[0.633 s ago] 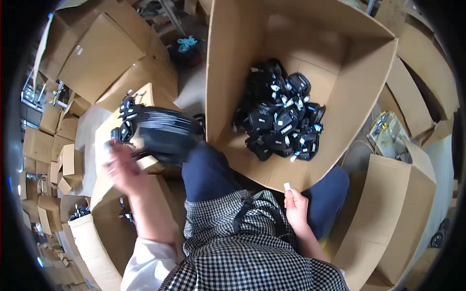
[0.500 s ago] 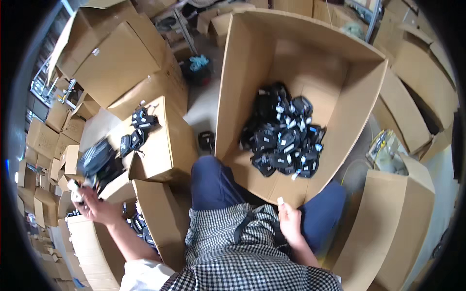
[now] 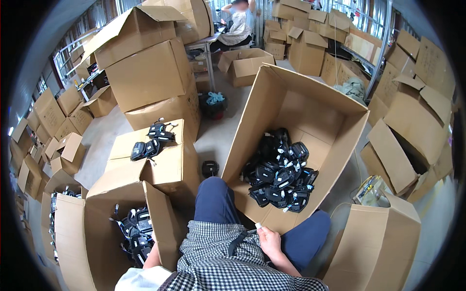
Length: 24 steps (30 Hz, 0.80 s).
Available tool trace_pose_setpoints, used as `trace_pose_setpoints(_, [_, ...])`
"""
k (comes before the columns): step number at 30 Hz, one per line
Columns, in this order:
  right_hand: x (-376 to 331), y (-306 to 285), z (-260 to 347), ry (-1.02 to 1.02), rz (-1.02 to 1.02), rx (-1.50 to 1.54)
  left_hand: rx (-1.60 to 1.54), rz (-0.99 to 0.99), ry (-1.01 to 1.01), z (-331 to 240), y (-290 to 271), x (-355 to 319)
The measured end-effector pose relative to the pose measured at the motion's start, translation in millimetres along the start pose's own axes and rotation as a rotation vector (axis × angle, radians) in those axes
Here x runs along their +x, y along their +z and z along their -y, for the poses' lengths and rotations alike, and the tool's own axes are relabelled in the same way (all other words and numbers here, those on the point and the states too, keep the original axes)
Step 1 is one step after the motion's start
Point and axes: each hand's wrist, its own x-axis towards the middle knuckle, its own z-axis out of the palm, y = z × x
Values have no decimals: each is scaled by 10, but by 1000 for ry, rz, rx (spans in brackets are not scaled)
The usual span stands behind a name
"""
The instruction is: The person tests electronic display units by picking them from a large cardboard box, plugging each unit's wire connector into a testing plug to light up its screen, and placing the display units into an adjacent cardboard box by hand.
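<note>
My right hand [image 3: 270, 242] is closed on a small white-ended thing [image 3: 258, 226], held above my lap near the big box's front edge. My left hand reaches down into the carton [image 3: 104, 237] at lower left; its forearm [image 3: 152, 258] shows, but a flap hides the fingers. Black plastic units with wires and white connectors [image 3: 138, 223] lie in that carton beside it. Ahead of me a big open box [image 3: 310, 104], tilted toward me, holds a heap of similar black units [image 3: 279, 177]. A few more black units [image 3: 150, 141] rest on a closed carton [image 3: 180, 157].
One black unit [image 3: 210, 168] sits on the floor between the cartons. Stacked cartons [image 3: 145, 72] rise at left. An open carton [image 3: 369, 237] stands to my right, near a clear bag with yellow things [image 3: 373, 190]. Another person [image 3: 238, 26] sits at a far table.
My left hand, earlier raised at the left with a blurred dark thing with white parts, is now down in the lower-left carton. My view has tilted up. The right hand keeps its white-ended thing.
</note>
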Motion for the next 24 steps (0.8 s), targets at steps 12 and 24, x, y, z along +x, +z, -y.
trace_pose_setpoints(12, [-214, -69, 65, 2, 95, -40, -52, 306, 38, -649, -243, 204])
trace_pose_setpoints(24, [560, -233, -863, 35, 3, 66, -427, -97, 43, -2363, -269, 619])
